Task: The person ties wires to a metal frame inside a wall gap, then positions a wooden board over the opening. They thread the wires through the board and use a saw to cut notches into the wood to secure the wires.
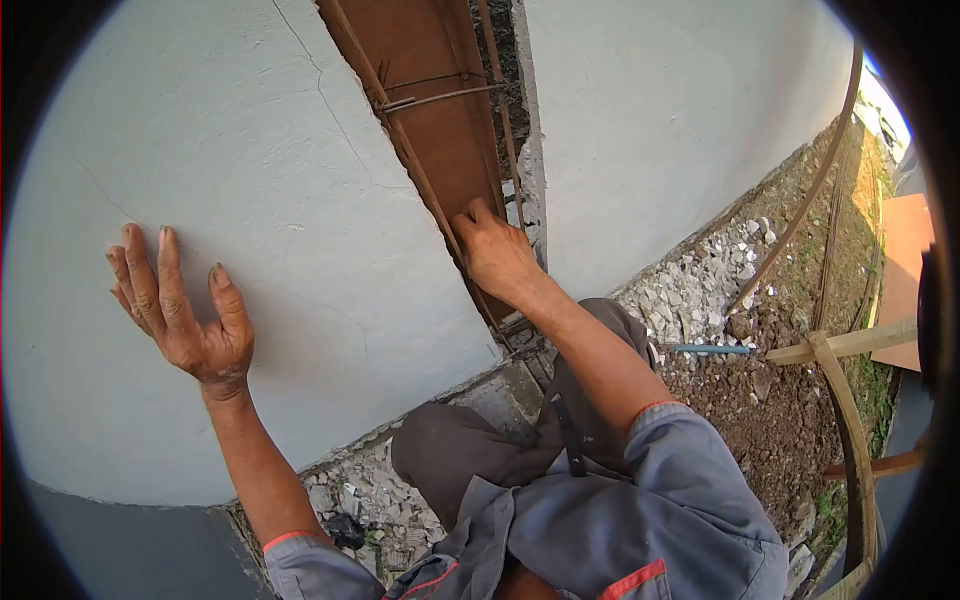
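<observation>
My left hand (180, 310) lies flat against the grey plastered wall (250, 180), fingers spread, holding nothing. My right hand (495, 255) reaches into the vertical gap in the wall, where a brown board (435, 100) stands behind rusty steel rebar (400, 140). Its fingers curl into the gap by the rebar and the board's lower part; whether they grip anything is hidden. A second stretch of grey wall (660, 130) stands to the right of the gap.
Broken stone rubble (690, 290) and brown soil (770, 400) lie along the wall's foot. A curved rebar (800, 210) and wooden sticks (850, 345) stand at right, with a thin blue rod (712, 349) on the ground. My knees and grey work clothes fill the bottom.
</observation>
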{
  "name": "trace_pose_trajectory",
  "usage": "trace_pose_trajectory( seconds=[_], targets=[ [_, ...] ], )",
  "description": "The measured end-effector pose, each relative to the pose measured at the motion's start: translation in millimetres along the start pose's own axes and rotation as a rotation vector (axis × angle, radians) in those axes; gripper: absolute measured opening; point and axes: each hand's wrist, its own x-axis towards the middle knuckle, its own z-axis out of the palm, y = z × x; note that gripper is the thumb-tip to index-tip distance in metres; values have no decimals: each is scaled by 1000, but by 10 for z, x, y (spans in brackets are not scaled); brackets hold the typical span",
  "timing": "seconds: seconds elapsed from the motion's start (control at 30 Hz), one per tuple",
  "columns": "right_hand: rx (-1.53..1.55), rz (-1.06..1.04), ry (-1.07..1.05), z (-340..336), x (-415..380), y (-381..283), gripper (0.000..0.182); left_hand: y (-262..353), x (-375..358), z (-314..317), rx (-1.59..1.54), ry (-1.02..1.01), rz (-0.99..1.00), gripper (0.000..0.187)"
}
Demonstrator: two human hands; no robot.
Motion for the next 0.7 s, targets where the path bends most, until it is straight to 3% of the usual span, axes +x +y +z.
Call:
trace_pose_trajectory(
  seconds=[0.13,0.57,0.7],
  targets=[
    [-50,2,58,83,25,58,13,-12,1,5,9,6,22,49],
    [10,79,160,43,22,-38,21,-57,-29,23,40,15,45,49],
    [-21,61,31,23,46,21,17,-74,-27,17,46,9,65,49]
  ],
)
